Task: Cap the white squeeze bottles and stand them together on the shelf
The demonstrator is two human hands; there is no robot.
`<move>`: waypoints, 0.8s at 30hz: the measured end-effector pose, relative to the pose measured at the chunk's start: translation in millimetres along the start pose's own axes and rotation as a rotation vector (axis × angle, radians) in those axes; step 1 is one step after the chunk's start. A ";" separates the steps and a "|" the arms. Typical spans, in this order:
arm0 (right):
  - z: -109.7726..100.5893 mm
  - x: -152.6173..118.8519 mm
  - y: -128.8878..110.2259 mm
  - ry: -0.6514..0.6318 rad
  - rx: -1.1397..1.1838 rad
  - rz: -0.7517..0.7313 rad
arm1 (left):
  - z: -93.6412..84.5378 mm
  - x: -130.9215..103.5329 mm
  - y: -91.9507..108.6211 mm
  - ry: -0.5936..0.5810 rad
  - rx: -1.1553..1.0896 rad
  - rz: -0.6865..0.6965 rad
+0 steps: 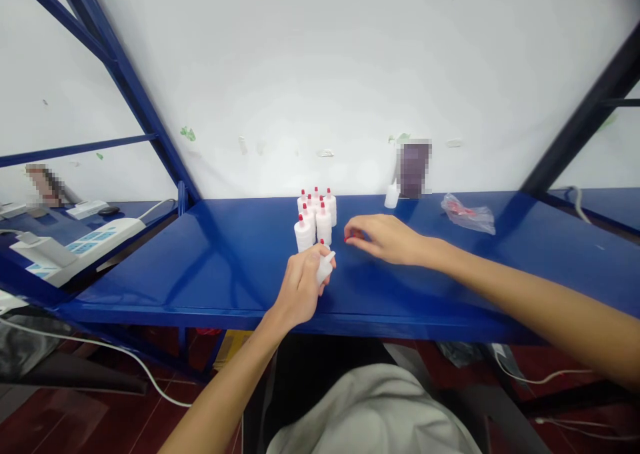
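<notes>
Over on the far left, a white power strip with blue labels (75,244) lies on the neighbouring shelf, well apart from the action. Now to the blue metal shelf (210,267): the left hand (300,284) is curled tight around a small white plastic squeeze bottle (325,266), which pokes out tilted between the fingers (314,257), nozzle end towards the cluster of white squeeze bottles with red caps (315,217) standing upright just behind. Right of that, the right hand (383,237) rests low over the shelf, fingertips pinched together on a tiny red cap (348,239). Further right, a lone white bottle (391,197) stands by the wall, and a crumpled clear plastic bag with red pieces inside (467,214) lies beyond.
</notes>
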State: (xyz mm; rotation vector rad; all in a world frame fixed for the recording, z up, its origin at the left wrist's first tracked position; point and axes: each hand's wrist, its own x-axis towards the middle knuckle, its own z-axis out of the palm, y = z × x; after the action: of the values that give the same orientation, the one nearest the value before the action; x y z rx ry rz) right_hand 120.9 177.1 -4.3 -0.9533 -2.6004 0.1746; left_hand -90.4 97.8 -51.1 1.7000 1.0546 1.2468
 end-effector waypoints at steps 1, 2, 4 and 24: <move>-1.6 -1.0 -7.4 0.060 0.151 0.016 | -0.1 0.3 0.6 0.008 0.014 0.007; -3.0 -2.4 -15.4 0.101 0.298 0.029 | -0.2 0.5 1.2 0.012 0.028 0.014; -4.8 -5.6 -31.3 0.116 0.513 0.029 | -0.2 0.6 2.6 0.015 0.048 0.033; -11.0 4.8 -34.2 0.089 0.157 -0.148 | 3.4 -2.8 2.6 0.131 0.136 0.070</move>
State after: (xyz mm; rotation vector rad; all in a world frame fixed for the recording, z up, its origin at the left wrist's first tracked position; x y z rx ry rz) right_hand 101.1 153.9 15.4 -0.6964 -2.5202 0.2853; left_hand -87.2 93.8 -50.5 1.7904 1.1898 1.3731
